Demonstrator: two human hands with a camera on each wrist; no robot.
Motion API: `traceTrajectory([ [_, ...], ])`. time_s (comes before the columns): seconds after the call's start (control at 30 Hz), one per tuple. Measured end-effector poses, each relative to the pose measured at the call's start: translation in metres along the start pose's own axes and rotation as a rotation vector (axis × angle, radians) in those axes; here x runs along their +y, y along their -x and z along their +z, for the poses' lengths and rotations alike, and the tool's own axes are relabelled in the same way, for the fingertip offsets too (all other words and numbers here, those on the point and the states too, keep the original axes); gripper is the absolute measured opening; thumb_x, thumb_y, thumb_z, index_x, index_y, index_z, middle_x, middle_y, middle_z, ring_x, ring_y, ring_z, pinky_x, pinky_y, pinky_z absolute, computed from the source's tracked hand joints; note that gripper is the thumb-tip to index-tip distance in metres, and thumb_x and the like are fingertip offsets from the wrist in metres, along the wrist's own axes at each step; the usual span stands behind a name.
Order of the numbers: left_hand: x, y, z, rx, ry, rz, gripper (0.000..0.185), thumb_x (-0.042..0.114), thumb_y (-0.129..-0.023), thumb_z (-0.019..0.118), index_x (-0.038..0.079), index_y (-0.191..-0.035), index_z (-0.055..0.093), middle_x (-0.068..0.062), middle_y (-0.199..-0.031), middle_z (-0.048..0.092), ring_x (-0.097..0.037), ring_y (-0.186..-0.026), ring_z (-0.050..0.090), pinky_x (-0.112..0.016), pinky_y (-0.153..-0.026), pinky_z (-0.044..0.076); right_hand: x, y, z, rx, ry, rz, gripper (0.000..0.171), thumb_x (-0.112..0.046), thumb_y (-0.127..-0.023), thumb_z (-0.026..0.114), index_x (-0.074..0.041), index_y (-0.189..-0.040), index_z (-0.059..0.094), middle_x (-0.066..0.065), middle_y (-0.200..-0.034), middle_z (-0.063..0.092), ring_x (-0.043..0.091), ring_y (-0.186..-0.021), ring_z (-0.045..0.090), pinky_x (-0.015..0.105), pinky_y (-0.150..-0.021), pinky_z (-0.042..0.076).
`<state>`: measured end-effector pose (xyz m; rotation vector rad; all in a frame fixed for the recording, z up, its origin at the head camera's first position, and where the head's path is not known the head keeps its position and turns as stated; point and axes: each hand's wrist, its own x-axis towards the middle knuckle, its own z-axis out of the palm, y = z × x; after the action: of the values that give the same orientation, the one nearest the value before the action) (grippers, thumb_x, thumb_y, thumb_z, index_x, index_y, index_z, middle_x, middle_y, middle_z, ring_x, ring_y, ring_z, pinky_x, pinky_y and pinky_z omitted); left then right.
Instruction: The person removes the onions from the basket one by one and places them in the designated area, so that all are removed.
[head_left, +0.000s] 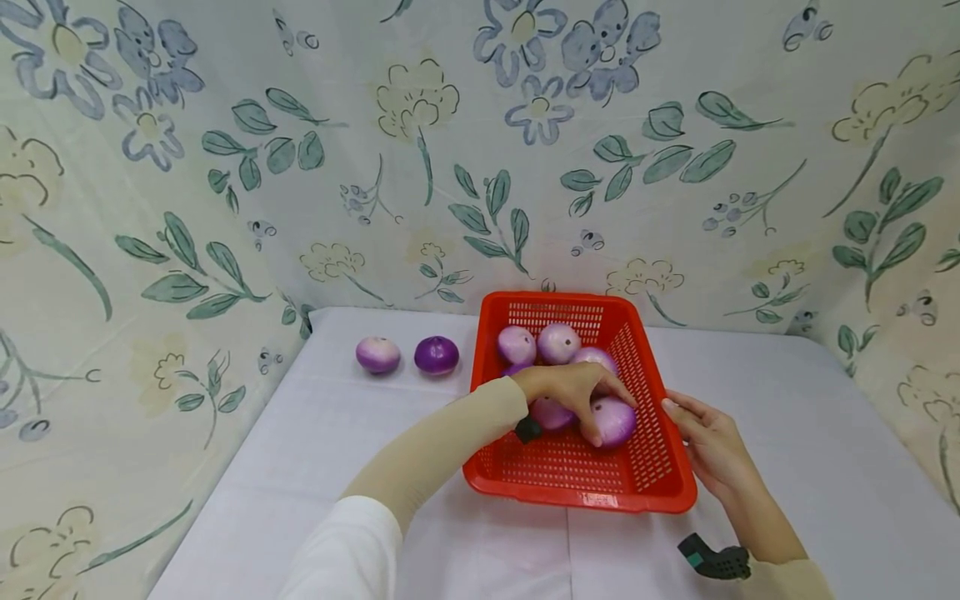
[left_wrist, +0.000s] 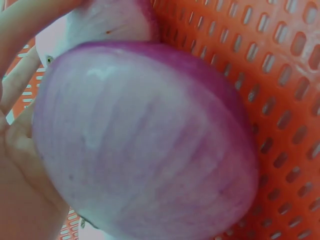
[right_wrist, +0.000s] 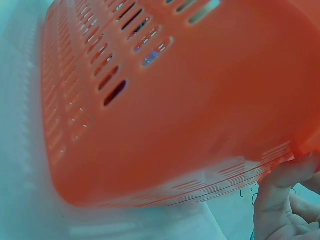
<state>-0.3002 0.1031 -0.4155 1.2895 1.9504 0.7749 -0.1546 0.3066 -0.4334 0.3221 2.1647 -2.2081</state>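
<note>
A red plastic basket point(head_left: 651, 483) stands on the white table and holds several purple onions. My left hand point(head_left: 581, 392) reaches into it and grips one pale purple onion point(head_left: 615, 421) from above; the left wrist view is filled by this onion point(left_wrist: 145, 145) against the basket wall point(left_wrist: 280, 75). My right hand point(head_left: 705, 437) rests with straight fingers against the outside of the basket's right wall; the right wrist view shows that wall point(right_wrist: 190, 125) and my fingers point(right_wrist: 280, 200) at its lower edge. Two more onions, a pale one point(head_left: 377, 354) and a dark one point(head_left: 437, 355), lie on the table left of the basket.
The table point(head_left: 315, 467) is covered in white cloth and enclosed by floral-patterned walls point(head_left: 187, 208) at the back and both sides. Bare tabletop lies left of and in front of the basket, and to its right.
</note>
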Motion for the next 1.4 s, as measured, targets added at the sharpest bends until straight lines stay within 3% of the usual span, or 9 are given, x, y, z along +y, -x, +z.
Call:
traceTrajectory([
  [0.37, 0.002, 0.003, -0.002, 0.015, 0.02, -0.005, 0.067, 0.02, -0.074, 0.09, 0.025, -0.136, 0.063, 0.015, -0.121, 0.064, -0.001, -0.107, 0.057, -0.013, -0.09, 0.045, -0.003, 0.0, 0.001, -0.009, -0.021, -0.003, 0.075, -0.035, -0.1, 0.061, 0.004, -0.153, 0.026, -0.019, -0.102, 0.067, 0.004, -0.092, 0.067, 0.027, -0.078, 0.058],
  [0.8, 0.014, 0.013, -0.014, 0.064, 0.067, 0.091, 0.066, 0.021, -0.075, 0.088, 0.02, -0.136, 0.064, 0.015, -0.119, 0.064, -0.006, -0.108, 0.057, -0.017, -0.09, 0.047, -0.003, 0.0, 0.003, 0.0, -0.015, 0.003, 0.074, -0.035, -0.1, 0.061, 0.004, -0.152, 0.027, -0.02, -0.101, 0.067, 0.003, -0.092, 0.065, 0.025, -0.079, 0.057],
  [1.07, 0.023, 0.028, -0.023, 0.111, 0.072, 0.148, 0.065, 0.022, -0.078, 0.085, 0.018, -0.138, 0.062, 0.015, -0.12, 0.063, -0.009, -0.109, 0.057, -0.019, -0.09, 0.049, -0.003, 0.001, 0.003, -0.009, -0.029, 0.006, 0.075, -0.034, -0.1, 0.06, 0.005, -0.153, 0.024, -0.018, -0.101, 0.067, 0.004, -0.091, 0.065, 0.025, -0.079, 0.057],
  [1.4, 0.024, 0.058, -0.035, 0.201, 0.092, 0.149, 0.066, 0.028, -0.076, 0.088, 0.022, -0.137, 0.063, 0.013, -0.123, 0.062, -0.012, -0.11, 0.057, -0.024, -0.089, 0.052, -0.002, 0.0, 0.003, -0.001, -0.063, 0.013, 0.074, -0.032, -0.1, 0.061, 0.005, -0.153, 0.024, -0.015, -0.102, 0.068, 0.005, -0.091, 0.065, 0.026, -0.078, 0.058],
])
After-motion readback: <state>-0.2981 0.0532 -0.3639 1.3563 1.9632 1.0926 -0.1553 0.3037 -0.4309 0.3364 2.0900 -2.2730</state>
